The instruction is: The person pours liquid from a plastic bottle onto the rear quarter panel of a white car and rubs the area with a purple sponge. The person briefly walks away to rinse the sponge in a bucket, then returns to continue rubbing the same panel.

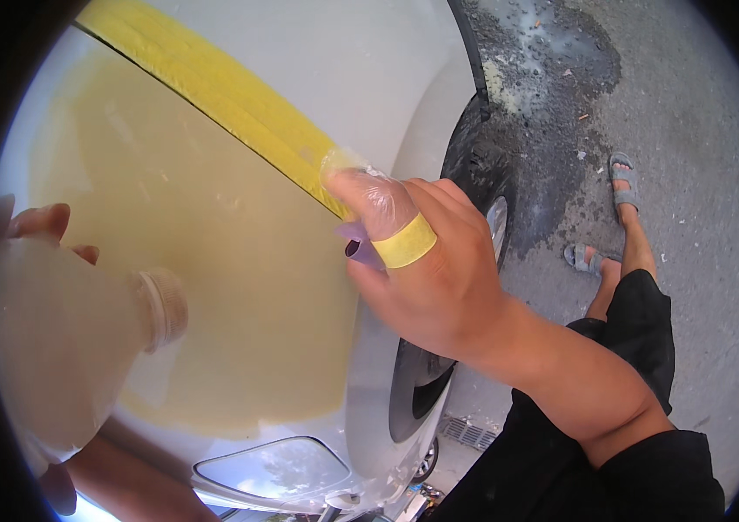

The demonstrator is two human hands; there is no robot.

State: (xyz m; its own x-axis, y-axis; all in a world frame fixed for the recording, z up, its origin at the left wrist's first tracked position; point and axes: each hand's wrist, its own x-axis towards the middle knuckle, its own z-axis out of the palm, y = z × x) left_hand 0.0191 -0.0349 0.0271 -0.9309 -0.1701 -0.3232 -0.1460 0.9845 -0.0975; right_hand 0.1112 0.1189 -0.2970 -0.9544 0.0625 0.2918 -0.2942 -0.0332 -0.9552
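My left hand (43, 224) is wrapped round a cloudy plastic bottle (60, 339), its capped end pointing right over the car panel. Part of that hand is hidden by the bottle. Against the panel, my right hand (434, 261) is closed on a folded piece of purple sandpaper (361, 244). Clear plastic film covers the right thumb, held by a band of yellow tape (406, 244). A tan, sanded-looking patch (239, 296) spreads over the pale car panel (334, 52). Yellow masking tape (221, 87) runs along the seam, ending near my right thumb.
A car wheel (426, 370) and dark tire lie behind my right hand. Below the patch is a small side window (274, 470). Wet, dark ground (552, 113) surrounds the wheel. My feet in grey sandals (623, 183) stand on the pavement; a drain grate (469, 432) is nearby.
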